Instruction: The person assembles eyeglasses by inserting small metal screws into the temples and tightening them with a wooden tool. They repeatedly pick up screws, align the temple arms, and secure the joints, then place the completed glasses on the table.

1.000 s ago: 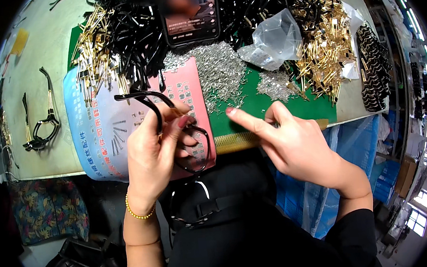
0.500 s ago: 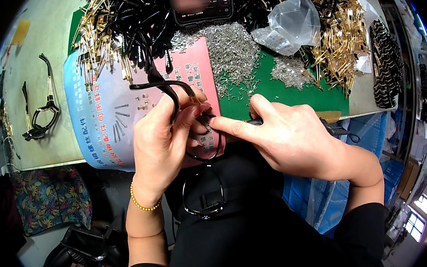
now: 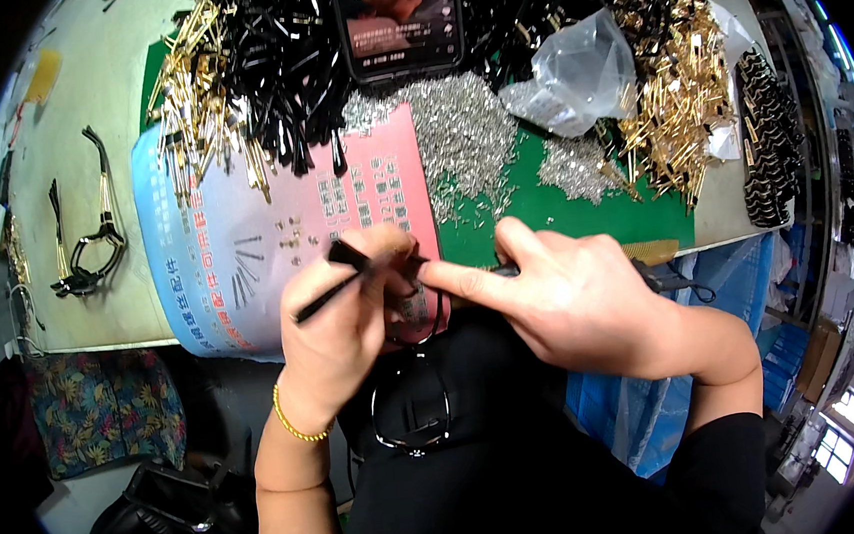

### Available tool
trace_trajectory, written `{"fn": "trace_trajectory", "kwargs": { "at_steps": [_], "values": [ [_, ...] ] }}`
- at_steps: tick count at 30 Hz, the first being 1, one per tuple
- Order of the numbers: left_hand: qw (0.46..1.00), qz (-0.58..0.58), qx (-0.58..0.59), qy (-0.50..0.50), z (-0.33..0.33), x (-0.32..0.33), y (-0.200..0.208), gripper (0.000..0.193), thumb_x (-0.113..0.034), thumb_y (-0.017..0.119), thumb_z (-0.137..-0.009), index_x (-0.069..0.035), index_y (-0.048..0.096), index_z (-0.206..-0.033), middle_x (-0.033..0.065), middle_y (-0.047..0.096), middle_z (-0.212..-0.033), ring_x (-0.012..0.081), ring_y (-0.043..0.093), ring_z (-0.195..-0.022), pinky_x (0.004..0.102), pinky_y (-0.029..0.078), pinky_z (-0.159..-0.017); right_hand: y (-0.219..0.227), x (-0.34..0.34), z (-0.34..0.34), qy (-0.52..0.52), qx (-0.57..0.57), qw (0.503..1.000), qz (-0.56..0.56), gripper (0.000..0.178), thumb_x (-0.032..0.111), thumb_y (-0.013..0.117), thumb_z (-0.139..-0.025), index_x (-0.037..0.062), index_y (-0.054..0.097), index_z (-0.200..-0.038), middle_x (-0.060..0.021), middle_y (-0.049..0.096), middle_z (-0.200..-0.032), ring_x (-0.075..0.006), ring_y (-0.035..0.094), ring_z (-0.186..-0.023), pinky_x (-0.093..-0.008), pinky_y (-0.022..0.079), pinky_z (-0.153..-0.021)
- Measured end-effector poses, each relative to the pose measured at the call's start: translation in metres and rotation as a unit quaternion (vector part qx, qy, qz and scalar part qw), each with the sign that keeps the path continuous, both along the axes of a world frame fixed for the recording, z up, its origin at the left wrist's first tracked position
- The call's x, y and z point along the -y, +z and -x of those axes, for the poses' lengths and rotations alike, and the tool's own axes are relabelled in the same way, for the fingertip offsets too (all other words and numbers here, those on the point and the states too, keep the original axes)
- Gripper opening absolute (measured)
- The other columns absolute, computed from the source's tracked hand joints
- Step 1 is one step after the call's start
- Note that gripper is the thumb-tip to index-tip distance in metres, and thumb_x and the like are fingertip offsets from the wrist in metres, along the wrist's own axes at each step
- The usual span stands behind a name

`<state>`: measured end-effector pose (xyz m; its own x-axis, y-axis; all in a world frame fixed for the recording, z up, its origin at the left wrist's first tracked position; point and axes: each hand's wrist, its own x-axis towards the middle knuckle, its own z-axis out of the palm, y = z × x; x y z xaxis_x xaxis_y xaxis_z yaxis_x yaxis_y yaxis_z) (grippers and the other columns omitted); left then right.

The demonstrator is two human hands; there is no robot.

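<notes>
My left hand (image 3: 343, 289) is closed round a pair of black eyeglass frames (image 3: 413, 449), pinching it near the hinge. Its rims hang below the fingers, over my dark clothes. A black temple arm (image 3: 321, 301), smeared by motion, lies across the back of that hand. My right hand (image 3: 590, 299) curls round a dark tool (image 3: 660, 275), mostly hidden in the palm, with a cord loop behind it. The right index finger stretches to the hinge area by the left fingertips. What lies between the fingertips there is too small to make out.
Beyond my hands lie a silvery screw pile (image 3: 461, 129), black temple arms (image 3: 282, 78) and gold-coloured metal parts (image 3: 681, 116). A phone (image 3: 398, 23) stands among them, near a clear plastic bag (image 3: 577, 74). Another eyeglass frame (image 3: 95, 258) rests at left, beside a printed sheet (image 3: 179, 297).
The black temple arm has swung down toward me and now crosses my left hand. The left fingers have shifted slightly; the right hand stays at the hinge. The phone's picture has changed.
</notes>
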<state>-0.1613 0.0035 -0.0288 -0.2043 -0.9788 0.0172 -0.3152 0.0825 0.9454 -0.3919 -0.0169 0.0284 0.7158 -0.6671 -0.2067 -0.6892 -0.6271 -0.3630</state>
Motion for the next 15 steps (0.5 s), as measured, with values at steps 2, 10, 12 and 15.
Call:
{"fn": "trace_trajectory", "kwargs": {
  "at_steps": [2, 10, 12, 15],
  "values": [
    [0.987, 0.108, 0.115, -0.025, 0.002, 0.003, 0.006, 0.014, 0.010, 0.056, -0.094, 0.002, 0.065, -0.101, 0.0098, 0.071, -0.094, 0.0160, 0.068, -0.067, 0.0315, 0.053, -0.059, 0.001, 0.002, 0.000, 0.005, 0.005, 1.000, 0.005, 0.060, 0.009, 0.065, -0.080, 0.0244, 0.062, -0.138, -0.0132, 0.058, -0.096, -0.0247, 0.065, -0.064, -0.0352, 0.052, -0.050],
    [0.998, -0.036, 0.024, 0.039, 0.000, 0.004, 0.004, 0.026, 0.010, 0.068, -0.077, -0.001, 0.066, -0.101, 0.0111, 0.069, -0.089, 0.0302, 0.068, -0.072, 0.0353, 0.054, -0.064, 0.002, 0.002, 0.001, 0.014, 0.014, 1.000, -0.001, 0.059, 0.009, 0.065, -0.081, 0.0218, 0.061, -0.139, -0.0160, 0.058, -0.098, -0.0260, 0.065, -0.064, -0.0369, 0.051, -0.049],
    [0.975, 0.165, 0.147, 0.026, 0.008, 0.000, 0.002, 0.021, 0.011, 0.064, -0.086, 0.000, 0.067, -0.104, 0.0125, 0.068, -0.084, 0.0244, 0.068, -0.067, 0.0329, 0.055, -0.064, 0.000, 0.001, 0.002, 0.014, 0.013, 1.000, 0.001, 0.060, 0.009, 0.064, -0.081, 0.0219, 0.061, -0.139, -0.0163, 0.058, -0.098, -0.0263, 0.065, -0.064, -0.0373, 0.051, -0.049],
    [0.983, -0.157, -0.059, 0.078, 0.004, 0.009, 0.012, 0.010, 0.005, 0.059, -0.098, 0.001, 0.064, -0.105, 0.0068, 0.067, -0.075, 0.0130, 0.066, -0.060, 0.0261, 0.054, -0.055, 0.000, 0.003, 0.001, 0.009, 0.009, 1.000, -0.011, 0.061, 0.009, 0.064, -0.082, 0.0240, 0.059, -0.141, -0.0161, 0.057, -0.097, -0.0268, 0.065, -0.066, -0.0384, 0.052, -0.050]
  ]
}}
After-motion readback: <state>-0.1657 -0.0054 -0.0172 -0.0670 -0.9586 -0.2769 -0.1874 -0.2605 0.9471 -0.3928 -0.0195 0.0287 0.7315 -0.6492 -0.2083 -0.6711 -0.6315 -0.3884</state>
